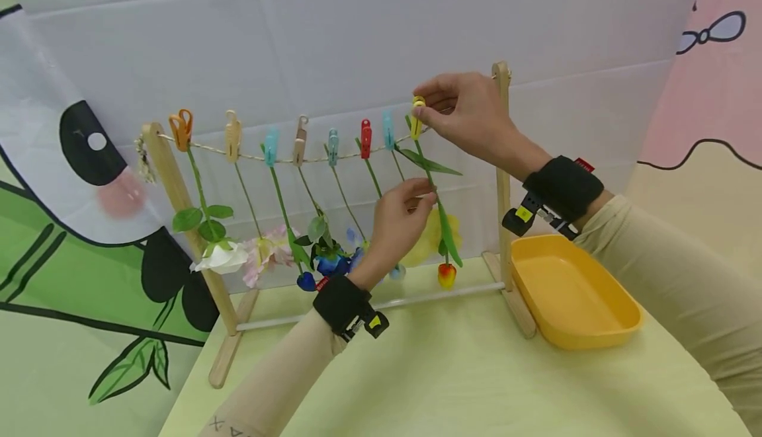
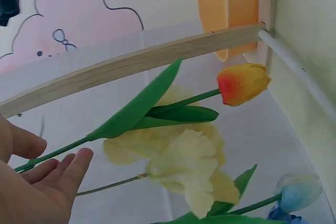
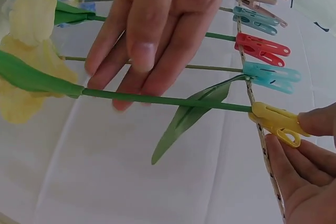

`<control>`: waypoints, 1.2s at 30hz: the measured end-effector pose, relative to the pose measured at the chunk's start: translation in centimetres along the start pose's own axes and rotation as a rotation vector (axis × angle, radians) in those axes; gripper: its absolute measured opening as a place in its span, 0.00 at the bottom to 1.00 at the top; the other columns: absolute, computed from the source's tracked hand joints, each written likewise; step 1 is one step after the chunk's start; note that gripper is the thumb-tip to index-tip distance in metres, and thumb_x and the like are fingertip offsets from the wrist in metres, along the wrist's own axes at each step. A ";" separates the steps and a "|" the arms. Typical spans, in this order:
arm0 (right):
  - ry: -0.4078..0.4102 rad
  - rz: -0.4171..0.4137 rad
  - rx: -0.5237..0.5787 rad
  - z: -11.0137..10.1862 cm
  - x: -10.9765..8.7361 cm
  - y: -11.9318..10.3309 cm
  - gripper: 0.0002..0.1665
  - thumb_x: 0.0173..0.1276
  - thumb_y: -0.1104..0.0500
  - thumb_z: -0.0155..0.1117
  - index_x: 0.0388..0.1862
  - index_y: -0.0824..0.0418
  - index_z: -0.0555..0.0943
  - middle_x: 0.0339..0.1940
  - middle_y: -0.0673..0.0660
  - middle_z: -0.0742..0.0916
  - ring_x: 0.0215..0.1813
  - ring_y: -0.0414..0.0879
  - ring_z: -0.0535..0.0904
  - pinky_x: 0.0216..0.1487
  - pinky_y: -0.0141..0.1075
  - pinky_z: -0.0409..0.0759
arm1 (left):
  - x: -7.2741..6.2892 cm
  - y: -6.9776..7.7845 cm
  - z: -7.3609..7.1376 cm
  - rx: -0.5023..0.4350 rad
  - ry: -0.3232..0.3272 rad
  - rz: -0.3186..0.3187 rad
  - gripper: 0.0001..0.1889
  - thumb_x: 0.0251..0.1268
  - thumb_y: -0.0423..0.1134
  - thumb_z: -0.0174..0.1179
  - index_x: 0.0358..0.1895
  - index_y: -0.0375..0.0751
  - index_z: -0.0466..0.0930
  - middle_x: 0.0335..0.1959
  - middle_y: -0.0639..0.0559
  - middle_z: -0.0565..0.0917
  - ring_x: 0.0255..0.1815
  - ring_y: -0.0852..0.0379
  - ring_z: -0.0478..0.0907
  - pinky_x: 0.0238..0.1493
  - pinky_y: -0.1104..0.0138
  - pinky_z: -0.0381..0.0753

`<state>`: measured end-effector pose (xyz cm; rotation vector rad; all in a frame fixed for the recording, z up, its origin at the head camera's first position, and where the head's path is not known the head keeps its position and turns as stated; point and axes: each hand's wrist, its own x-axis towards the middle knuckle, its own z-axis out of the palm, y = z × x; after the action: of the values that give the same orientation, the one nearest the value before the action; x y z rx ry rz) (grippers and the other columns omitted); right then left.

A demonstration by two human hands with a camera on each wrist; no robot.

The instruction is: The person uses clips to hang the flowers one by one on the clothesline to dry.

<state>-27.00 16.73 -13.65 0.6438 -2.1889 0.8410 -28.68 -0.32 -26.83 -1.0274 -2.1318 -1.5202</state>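
Note:
My right hand (image 1: 473, 116) pinches a yellow clothespin (image 3: 273, 119) between thumb and fingers at the right part of a twine line. The clothespin's front end is on the line and on the green stem (image 3: 173, 101) of a red-and-yellow tulip (image 2: 244, 85), which hangs bloom down. Lower on that stem, my left hand (image 1: 400, 222) has loosely extended fingers beside it. The fingertips seem to touch the stem; the thumb stands apart from it. Left of the yellow clothespin, a light-blue clothespin (image 3: 270, 77) holds a pale yellow flower (image 2: 189, 156), partly hidden by the left hand in the head view.
A wooden frame with a right post (image 1: 503, 212) and a left post (image 1: 187, 225) carries the line. Several clipped flowers hang leftward, including a white rose (image 1: 223, 256). A white bar (image 1: 440, 295) joins the posts low down. An orange tray (image 1: 574, 341) stands right of the frame.

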 end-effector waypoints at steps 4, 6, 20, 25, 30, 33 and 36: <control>0.046 -0.033 -0.015 0.0 -0.4 0.0 0.18 0.75 0.57 0.67 0.59 0.64 0.84 0.51 0.58 0.90 0.52 0.47 0.87 0.56 0.37 0.83 | -1.5 0.4 -1.7 0.062 0.015 0.068 0.16 0.77 0.32 0.59 0.64 0.35 0.79 0.55 0.42 0.86 0.50 0.50 0.86 0.54 0.65 0.83; 0.093 -0.060 -0.027 -0.2 -0.7 0.1 0.17 0.75 0.58 0.66 0.58 0.64 0.85 0.50 0.57 0.90 0.50 0.45 0.87 0.55 0.35 0.83 | -2.2 0.5 -2.6 0.110 0.032 0.111 0.15 0.77 0.33 0.59 0.62 0.37 0.81 0.52 0.44 0.87 0.48 0.52 0.86 0.51 0.65 0.84; 0.233 -0.263 -0.074 -0.9 -10.1 2.4 0.08 0.67 0.72 0.70 0.43 0.65 0.88 0.36 0.55 0.91 0.35 0.45 0.87 0.45 0.19 0.77 | -10.7 -2.7 -9.1 0.325 0.186 0.247 0.06 0.72 0.37 0.67 0.34 0.47 0.83 0.27 0.60 0.81 0.27 0.63 0.77 0.28 0.67 0.76; 0.192 -0.272 -0.142 -0.6 -15.4 3.4 0.16 0.57 0.76 0.75 0.42 0.64 0.88 0.36 0.54 0.90 0.34 0.44 0.85 0.44 0.18 0.75 | -14.4 -3.7 -10.7 0.427 0.199 0.231 0.10 0.68 0.34 0.69 0.30 0.50 0.79 0.26 0.61 0.78 0.26 0.62 0.74 0.32 0.74 0.71; 0.169 -0.256 -0.177 -0.3 -19.9 4.2 0.14 0.58 0.74 0.74 0.43 0.64 0.87 0.37 0.53 0.89 0.35 0.43 0.83 0.46 0.20 0.76 | -17.5 -4.7 -11.6 0.516 0.210 0.180 0.11 0.65 0.32 0.70 0.29 0.51 0.79 0.26 0.62 0.78 0.26 0.61 0.75 0.33 0.76 0.73; 0.194 -0.238 -0.207 0.1 -22.1 5.0 0.07 0.68 0.65 0.67 0.43 0.64 0.87 0.36 0.51 0.88 0.36 0.42 0.83 0.47 0.20 0.76 | -18.5 -5.2 -12.2 0.549 0.206 0.147 0.10 0.64 0.32 0.70 0.30 0.51 0.80 0.27 0.63 0.79 0.27 0.62 0.76 0.34 0.77 0.75; 0.198 -0.211 -0.216 0.8 -24.0 5.9 0.09 0.69 0.61 0.63 0.42 0.63 0.87 0.36 0.50 0.88 0.36 0.41 0.82 0.46 0.21 0.77 | -18.9 -5.8 -13.1 0.565 0.222 0.106 0.10 0.64 0.31 0.70 0.31 0.51 0.81 0.27 0.64 0.80 0.28 0.65 0.77 0.36 0.79 0.75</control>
<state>-15.90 24.68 -34.25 0.6411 -1.9584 0.5260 -21.67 -20.15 -37.71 -0.7161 -2.1182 -0.8507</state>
